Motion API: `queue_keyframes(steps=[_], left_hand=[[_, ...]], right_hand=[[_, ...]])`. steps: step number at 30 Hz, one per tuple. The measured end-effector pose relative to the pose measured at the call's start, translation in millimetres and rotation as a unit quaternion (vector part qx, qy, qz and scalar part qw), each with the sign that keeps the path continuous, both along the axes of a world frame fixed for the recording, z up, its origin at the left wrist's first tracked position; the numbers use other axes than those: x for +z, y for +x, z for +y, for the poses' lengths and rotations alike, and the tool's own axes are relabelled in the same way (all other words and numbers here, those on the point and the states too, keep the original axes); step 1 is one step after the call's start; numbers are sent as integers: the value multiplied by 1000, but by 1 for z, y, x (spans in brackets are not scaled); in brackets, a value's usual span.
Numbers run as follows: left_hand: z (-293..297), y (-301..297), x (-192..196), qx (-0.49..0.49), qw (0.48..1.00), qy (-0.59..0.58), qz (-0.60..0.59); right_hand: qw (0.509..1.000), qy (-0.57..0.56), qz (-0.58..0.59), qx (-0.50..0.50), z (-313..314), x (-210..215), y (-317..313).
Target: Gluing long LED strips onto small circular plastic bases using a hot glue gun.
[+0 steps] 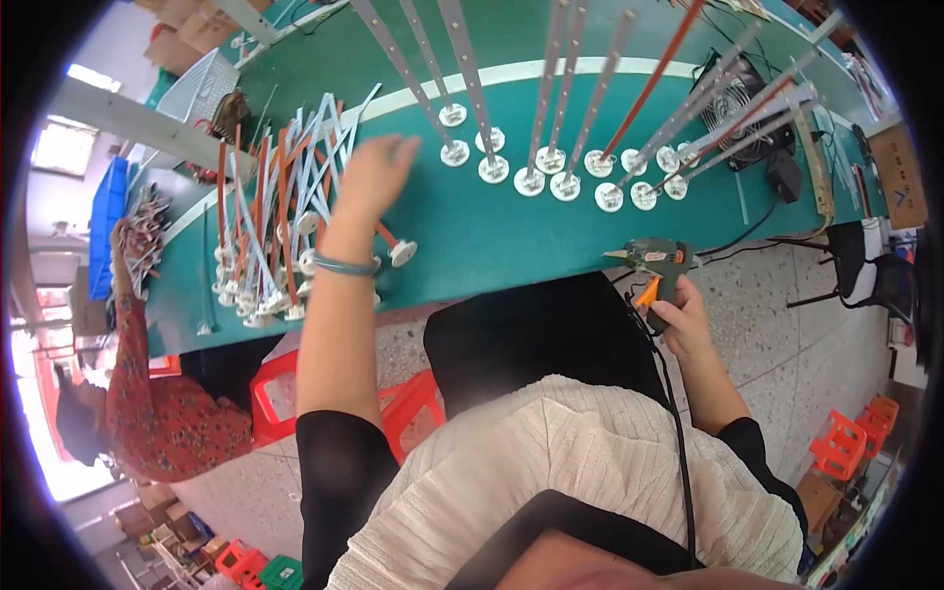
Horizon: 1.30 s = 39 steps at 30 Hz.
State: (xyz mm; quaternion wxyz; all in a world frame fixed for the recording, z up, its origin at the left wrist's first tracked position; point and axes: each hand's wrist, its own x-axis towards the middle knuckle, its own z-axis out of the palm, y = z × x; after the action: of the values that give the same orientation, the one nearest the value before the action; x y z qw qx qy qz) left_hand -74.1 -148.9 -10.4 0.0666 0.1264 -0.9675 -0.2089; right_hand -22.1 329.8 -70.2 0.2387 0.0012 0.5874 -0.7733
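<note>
Head view: left hand (374,177) spread open over the rod pile (275,236); right hand (678,320) grips glue gun (654,265) off table edge (511,280).

Left hand (372,177) reaches forward with fingers spread; right hand (680,317) is clenched low.

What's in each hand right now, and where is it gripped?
The right hand grips a glue gun by its handle. The left hand reaches over the pile of strips, with no hold visible.

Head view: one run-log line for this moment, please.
left hand: reaching over strip pile | right hand: holding glue gun | green bench
</note>
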Motion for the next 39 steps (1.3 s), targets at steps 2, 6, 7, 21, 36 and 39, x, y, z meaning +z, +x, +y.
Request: queue_keyframes(steps=[2, 6, 7, 21, 36, 39], left_hand=[[41, 17, -19, -11, 995, -93, -20], [126, 46, -45, 29, 975, -219, 15], [143, 56, -47, 4, 974, -222, 50], [194, 539, -289, 294, 855, 200, -376], [255, 397, -349, 324, 687, 648, 57], [215, 385, -389, 283, 696, 632, 191]], right_hand=[[999, -47, 17, 9, 4, -4, 3], [995, -93, 30, 19, 11, -7, 13], [995, -95, 36, 21, 14, -7, 15], [980, 27, 90, 177, 3, -9, -9], [913, 255, 139, 288, -66, 61, -61], [937, 133, 139, 290, -61, 26, -57]])
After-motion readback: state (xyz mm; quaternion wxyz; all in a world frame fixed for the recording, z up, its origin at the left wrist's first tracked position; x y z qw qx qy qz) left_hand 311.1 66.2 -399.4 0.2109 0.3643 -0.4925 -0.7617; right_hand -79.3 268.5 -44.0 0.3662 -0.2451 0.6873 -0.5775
